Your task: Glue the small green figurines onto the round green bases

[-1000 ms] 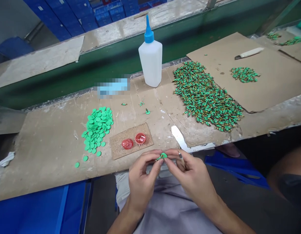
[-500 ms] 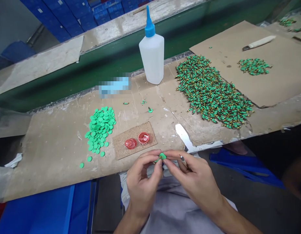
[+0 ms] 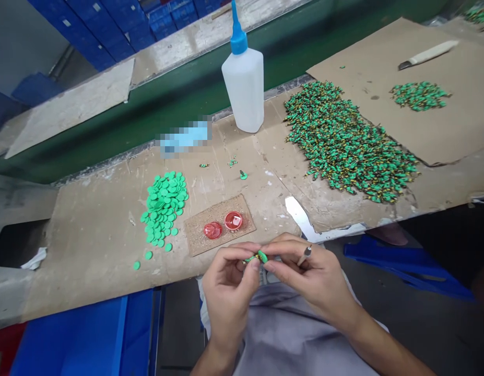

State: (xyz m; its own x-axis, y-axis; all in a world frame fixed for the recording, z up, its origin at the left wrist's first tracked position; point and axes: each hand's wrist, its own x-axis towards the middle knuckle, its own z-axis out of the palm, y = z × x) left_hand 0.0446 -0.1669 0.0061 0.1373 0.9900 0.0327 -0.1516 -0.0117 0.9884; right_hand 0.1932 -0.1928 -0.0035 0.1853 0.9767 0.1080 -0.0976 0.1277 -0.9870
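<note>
My left hand (image 3: pixel 228 287) pinches a small green, black and yellow figure (image 3: pixel 250 259) between thumb and forefinger. Meeting it fingertip to fingertip, my right hand (image 3: pixel 318 279) grips a green disc (image 3: pixel 262 256) by its edge. The disc and the figure touch or nearly touch; I cannot tell whether they are joined. A thin pen-like tool (image 3: pixel 305 255) with a pale shaft is also tucked in my right hand, most of it hidden. Just beyond my fingers lies a brown board (image 3: pixel 197 237) with two shallow red cups, one (image 3: pixel 233 221) holding shiny liquid.
Green discs (image 3: pixel 165 201) are heaped at left, and a big pile of small green figures (image 3: pixel 343 141) at right. A white bottle (image 3: pixel 245 91) with a blue nozzle stands behind. A knife-like tool (image 3: pixel 427 55) rests on cardboard. Below the front edge is a blue bin (image 3: pixel 81 334).
The disc in my right fingers has turned more edge-on, and more of the figure shows in my left fingers. The tool in my right hand has tilted. The view has shifted slightly.
</note>
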